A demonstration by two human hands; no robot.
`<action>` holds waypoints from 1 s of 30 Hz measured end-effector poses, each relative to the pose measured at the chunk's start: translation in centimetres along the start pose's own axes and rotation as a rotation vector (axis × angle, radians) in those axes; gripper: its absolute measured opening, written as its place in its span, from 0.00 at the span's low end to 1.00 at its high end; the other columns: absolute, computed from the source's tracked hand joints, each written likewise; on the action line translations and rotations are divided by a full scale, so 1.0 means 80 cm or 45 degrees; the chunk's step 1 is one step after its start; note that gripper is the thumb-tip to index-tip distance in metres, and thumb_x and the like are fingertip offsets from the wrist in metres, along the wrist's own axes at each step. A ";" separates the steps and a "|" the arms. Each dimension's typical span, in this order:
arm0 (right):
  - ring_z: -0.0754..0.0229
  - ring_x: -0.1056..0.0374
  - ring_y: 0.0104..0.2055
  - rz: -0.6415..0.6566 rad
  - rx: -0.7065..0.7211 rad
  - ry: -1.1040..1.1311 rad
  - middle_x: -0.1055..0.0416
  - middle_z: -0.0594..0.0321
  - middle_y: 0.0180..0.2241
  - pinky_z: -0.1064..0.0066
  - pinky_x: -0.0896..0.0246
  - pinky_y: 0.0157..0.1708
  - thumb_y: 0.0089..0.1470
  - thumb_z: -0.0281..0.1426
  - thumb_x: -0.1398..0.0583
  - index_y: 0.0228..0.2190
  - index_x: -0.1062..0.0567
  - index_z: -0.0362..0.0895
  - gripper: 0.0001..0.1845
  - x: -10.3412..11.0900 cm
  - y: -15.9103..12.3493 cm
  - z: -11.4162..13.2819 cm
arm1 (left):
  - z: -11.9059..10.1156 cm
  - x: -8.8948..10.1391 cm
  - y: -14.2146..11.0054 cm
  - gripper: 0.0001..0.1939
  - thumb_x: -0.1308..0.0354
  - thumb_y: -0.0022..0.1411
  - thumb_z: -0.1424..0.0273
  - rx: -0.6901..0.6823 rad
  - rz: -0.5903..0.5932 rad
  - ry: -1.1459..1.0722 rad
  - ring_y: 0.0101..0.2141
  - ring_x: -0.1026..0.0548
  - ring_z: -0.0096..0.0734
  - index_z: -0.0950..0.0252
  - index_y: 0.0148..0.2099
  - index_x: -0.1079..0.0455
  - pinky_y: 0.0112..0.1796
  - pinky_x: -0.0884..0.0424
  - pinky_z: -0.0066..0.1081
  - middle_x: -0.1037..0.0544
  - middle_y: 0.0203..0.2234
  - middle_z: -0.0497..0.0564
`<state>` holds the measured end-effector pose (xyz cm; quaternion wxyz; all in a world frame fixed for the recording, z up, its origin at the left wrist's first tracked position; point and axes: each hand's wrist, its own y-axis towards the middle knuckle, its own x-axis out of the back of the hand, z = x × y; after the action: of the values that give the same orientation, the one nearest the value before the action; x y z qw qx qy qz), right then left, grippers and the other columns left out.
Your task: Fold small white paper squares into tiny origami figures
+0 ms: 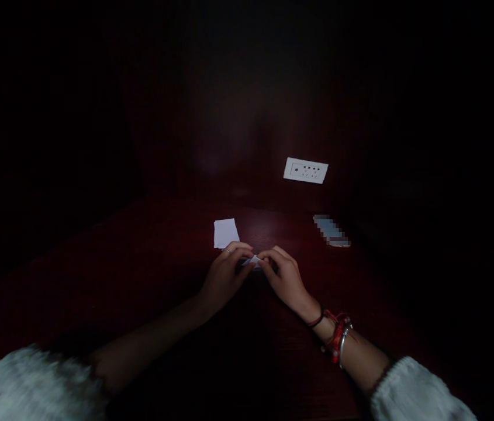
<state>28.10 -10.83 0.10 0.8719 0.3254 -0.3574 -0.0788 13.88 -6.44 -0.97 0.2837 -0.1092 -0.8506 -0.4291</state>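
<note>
My left hand (224,275) and my right hand (284,278) meet at the middle of a dark red wooden table (150,275). Both pinch a small folded piece of white paper (253,261) between their fingertips, and the fingers hide most of it. A second white paper (225,233) lies flat on the table just beyond my left hand. My left hand wears a ring, and my right wrist carries red and silver bracelets (337,336). White fluffy sleeves cover both forearms near the bottom corners.
A phone (331,231) lies on the table to the right of my hands. A white power socket plate (306,170) sits on the dark wall behind. The room is very dark and the surroundings cannot be made out.
</note>
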 end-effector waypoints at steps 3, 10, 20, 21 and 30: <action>0.66 0.42 0.29 -0.011 -0.004 -0.020 0.38 0.64 0.26 0.76 0.48 0.29 0.50 0.25 0.51 0.29 0.32 0.43 0.08 -0.001 0.000 0.001 | 0.000 -0.001 0.000 0.05 0.50 0.54 0.75 0.007 -0.007 -0.002 0.38 0.36 0.27 0.63 0.35 0.38 0.39 0.38 0.30 0.35 0.36 0.47; 0.67 0.42 0.28 -0.016 -0.023 -0.036 0.38 0.65 0.25 0.77 0.47 0.29 0.49 0.26 0.50 0.27 0.33 0.42 0.06 -0.002 0.001 0.000 | -0.003 0.001 0.001 0.02 0.51 0.55 0.74 -0.010 0.017 -0.009 0.35 0.35 0.26 0.64 0.33 0.39 0.36 0.39 0.29 0.34 0.32 0.46; 0.65 0.40 0.31 -0.008 -0.032 -0.025 0.35 0.62 0.28 0.75 0.46 0.31 0.50 0.27 0.50 0.34 0.31 0.43 0.10 -0.002 0.000 -0.006 | -0.001 0.001 0.001 0.02 0.52 0.56 0.72 0.050 0.076 0.003 0.30 0.34 0.26 0.64 0.31 0.39 0.32 0.39 0.27 0.33 0.27 0.45; 0.65 0.40 0.31 0.003 -0.032 -0.019 0.35 0.62 0.28 0.76 0.46 0.31 0.50 0.27 0.50 0.32 0.30 0.43 0.10 -0.002 0.000 -0.006 | -0.001 0.001 0.000 0.02 0.52 0.56 0.72 0.056 0.082 0.000 0.30 0.34 0.26 0.64 0.31 0.39 0.32 0.39 0.27 0.33 0.27 0.45; 0.67 0.42 0.27 0.059 -0.048 -0.035 0.38 0.65 0.24 0.77 0.48 0.28 0.49 0.28 0.49 0.26 0.32 0.42 0.07 -0.001 0.002 -0.011 | -0.002 0.001 0.000 0.04 0.52 0.56 0.70 0.102 0.099 -0.047 0.28 0.33 0.25 0.64 0.31 0.38 0.30 0.37 0.26 0.31 0.25 0.45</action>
<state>28.61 -10.24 -0.35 0.8744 0.2995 -0.3752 -0.0696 13.83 -6.58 -0.85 0.2886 -0.1386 -0.8672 -0.3814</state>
